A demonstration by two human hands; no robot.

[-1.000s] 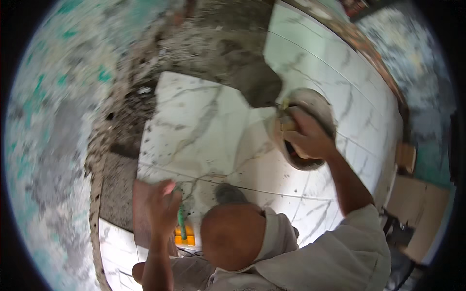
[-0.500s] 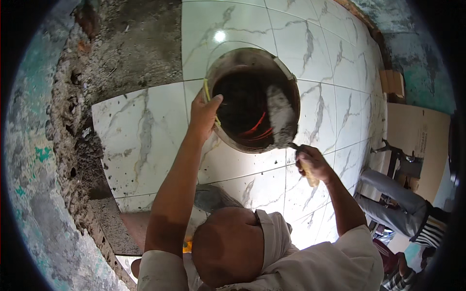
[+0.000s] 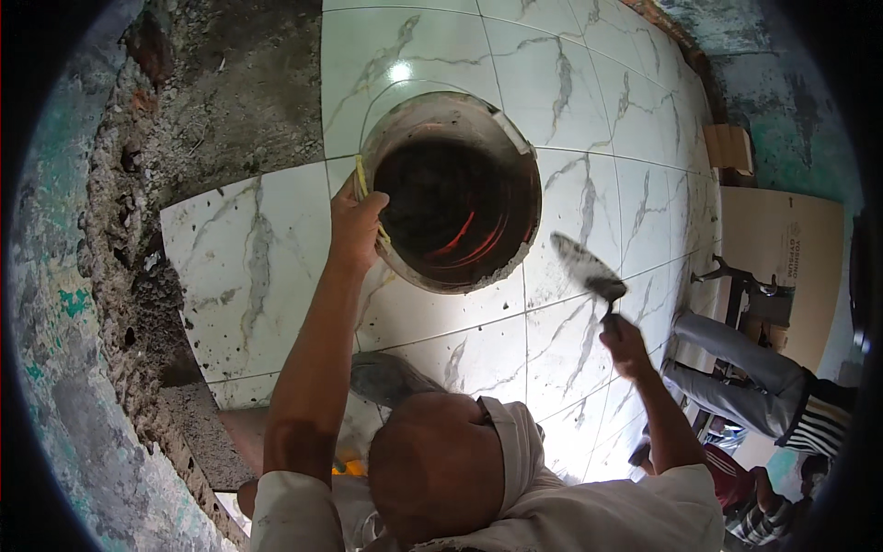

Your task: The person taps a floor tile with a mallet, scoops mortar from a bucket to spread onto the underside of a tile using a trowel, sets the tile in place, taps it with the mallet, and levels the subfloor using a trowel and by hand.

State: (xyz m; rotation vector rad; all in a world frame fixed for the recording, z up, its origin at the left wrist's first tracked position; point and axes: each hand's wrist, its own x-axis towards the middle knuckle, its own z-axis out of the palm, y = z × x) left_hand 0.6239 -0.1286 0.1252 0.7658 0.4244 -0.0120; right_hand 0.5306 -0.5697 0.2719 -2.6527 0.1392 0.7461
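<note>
A round bucket [image 3: 464,115] stands on the tiled floor in front of me. Its inside is dark, with reddish streaks of light on the wall, so what lies at the bottom is hard to make out. My left hand [image 3: 357,225] grips the near left rim, thumb over the inside, next to a yellow strip [image 3: 360,166]. Grey residue clings to the bucket's lower right edge. To the right of the bucket, my right hand [image 3: 627,348] is closed round the handle of a pointed trowel [image 3: 586,265], its blade smeared grey and held apart from the rim.
White grey-veined tiles [image 3: 441,322] spread around the bucket, speckled with dark crumbs. Rough bare ground [image 3: 248,83] lies at the far left, beside a broken wall edge [image 3: 120,239]. A cardboard sheet [image 3: 782,248] leans at the right, near another person's grey trousers [image 3: 736,354].
The trowel has left the bucket's right rim and moved right and toward me, its blade turning into clear view. My left hand keeps its hold on the bucket.
</note>
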